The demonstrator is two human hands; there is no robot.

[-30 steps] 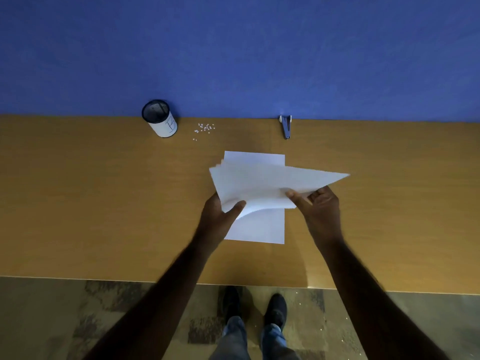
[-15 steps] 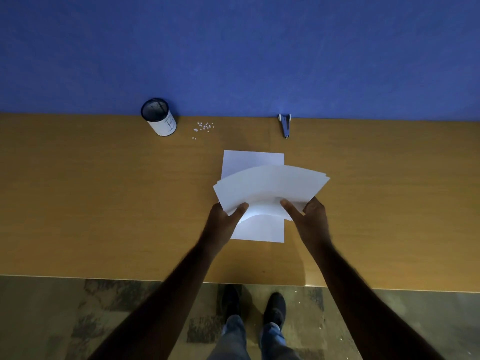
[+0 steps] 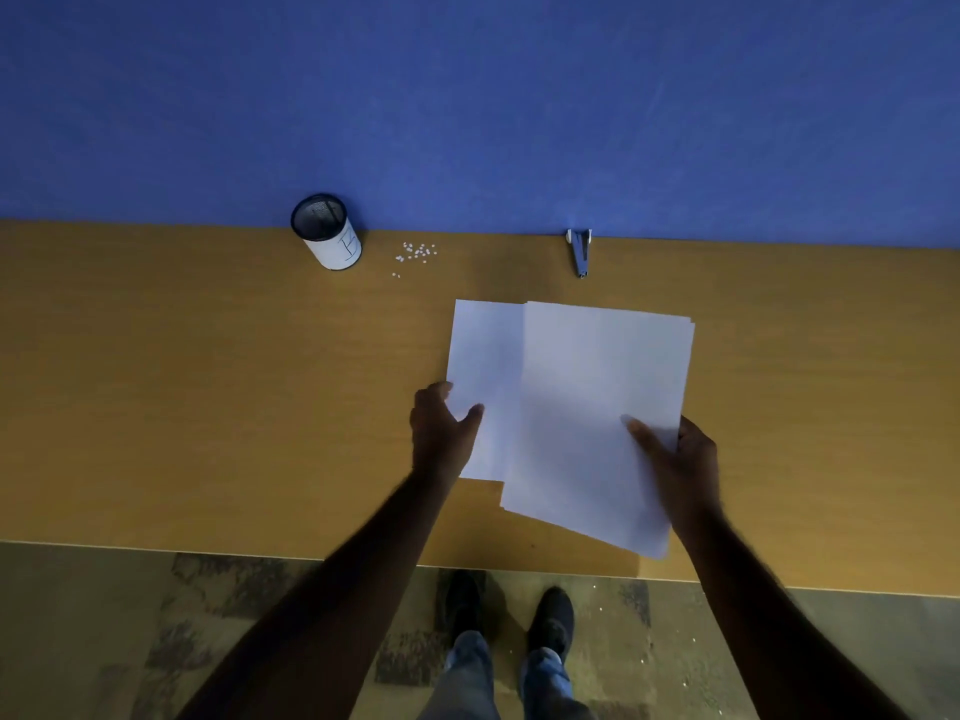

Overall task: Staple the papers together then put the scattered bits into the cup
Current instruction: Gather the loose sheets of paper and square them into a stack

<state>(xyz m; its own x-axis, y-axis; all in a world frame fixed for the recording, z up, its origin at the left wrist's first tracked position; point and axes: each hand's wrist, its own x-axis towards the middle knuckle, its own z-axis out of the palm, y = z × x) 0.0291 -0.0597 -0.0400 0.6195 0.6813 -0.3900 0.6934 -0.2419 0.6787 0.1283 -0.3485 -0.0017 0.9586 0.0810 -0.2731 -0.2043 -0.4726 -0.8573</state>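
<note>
A black mesh cup [image 3: 326,232] is seen far left on the desk [image 3: 156,381], its white label marked with an unreadable scribble; its contents cannot be told. Scattered bits [image 3: 415,252] lie beside it. One sheet [image 3: 480,356] is pinched by the left hand [image 3: 441,433], the papers [image 3: 597,407] gripped by the right hand [image 3: 680,459]. The stapler [image 3: 581,252] lies beyond.

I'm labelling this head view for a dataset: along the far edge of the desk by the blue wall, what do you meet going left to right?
Black mesh cup → scattered white bits → stapler, with the cup leftmost and the stapler furthest right.
</note>
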